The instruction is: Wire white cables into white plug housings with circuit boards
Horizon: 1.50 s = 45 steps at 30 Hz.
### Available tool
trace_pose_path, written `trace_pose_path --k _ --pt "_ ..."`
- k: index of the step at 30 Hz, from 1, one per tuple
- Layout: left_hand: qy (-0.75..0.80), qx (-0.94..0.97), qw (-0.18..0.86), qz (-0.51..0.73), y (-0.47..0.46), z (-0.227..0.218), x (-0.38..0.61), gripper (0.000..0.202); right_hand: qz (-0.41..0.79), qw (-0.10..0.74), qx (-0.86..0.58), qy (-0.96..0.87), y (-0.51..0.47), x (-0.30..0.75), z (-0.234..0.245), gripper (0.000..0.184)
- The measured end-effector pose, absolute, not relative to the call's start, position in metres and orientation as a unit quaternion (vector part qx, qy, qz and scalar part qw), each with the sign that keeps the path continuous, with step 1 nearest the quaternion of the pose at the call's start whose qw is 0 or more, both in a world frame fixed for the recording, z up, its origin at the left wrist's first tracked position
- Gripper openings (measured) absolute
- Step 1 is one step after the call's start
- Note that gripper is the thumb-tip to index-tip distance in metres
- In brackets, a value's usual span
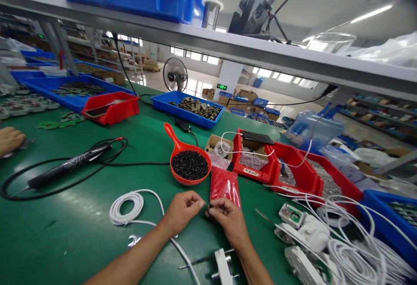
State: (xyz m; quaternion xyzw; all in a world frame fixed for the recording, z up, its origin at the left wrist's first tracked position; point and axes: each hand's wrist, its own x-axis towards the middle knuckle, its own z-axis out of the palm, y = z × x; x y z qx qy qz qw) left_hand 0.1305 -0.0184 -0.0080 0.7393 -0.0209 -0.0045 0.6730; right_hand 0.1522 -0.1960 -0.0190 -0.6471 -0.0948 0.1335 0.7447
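My left hand (182, 211) and my right hand (228, 220) meet over the green mat (65, 233), fingertips pinched together on a small dark part too tiny to name. A white cable (127, 207) coils left of my left hand and runs under my forearm. Just beyond my fingers lie a bag of red beads (224, 185) and an orange scoop (187, 159) filled with small black parts. A white jig with metal pins (223, 267) sits near the front edge between my forearms.
White devices with bundled white cables (325, 241) lie at right, beside red bins (293, 172) of small parts. An electric screwdriver with black cord (71, 165) lies at left. Blue trays (192, 109) stand farther back. Another person's hand (9, 139) rests at the left edge.
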Motion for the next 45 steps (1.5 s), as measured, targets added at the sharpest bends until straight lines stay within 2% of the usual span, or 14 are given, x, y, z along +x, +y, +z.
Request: trace_pose_path --k 6,24,33,41,45 --pt "-0.020 0.730 0.682 -0.022 -0.023 -0.004 0.130 0.028 0.176 0.766 -0.610 -0.105 -0.192 0.153 -0.023 0.032" --pt "-0.049 0.793 0.607 -0.012 -0.025 -0.008 0.126 0.020 0.165 0.768 -0.608 -0.111 -0.193 0.158 -0.031 0.029" --pt "-0.077 0.854 0.515 0.023 -0.023 -0.006 0.124 0.016 0.167 0.742 -0.636 -0.129 -0.194 0.158 -0.036 0.027" --pt "-0.107 0.885 0.453 -0.015 -0.019 0.003 0.119 0.016 0.156 0.703 -0.677 -0.152 -0.202 0.159 -0.031 0.022" --pt "-0.144 0.905 0.399 -0.022 -0.021 0.001 0.115 0.020 0.134 0.637 -0.731 -0.204 -0.204 0.157 -0.022 0.015"
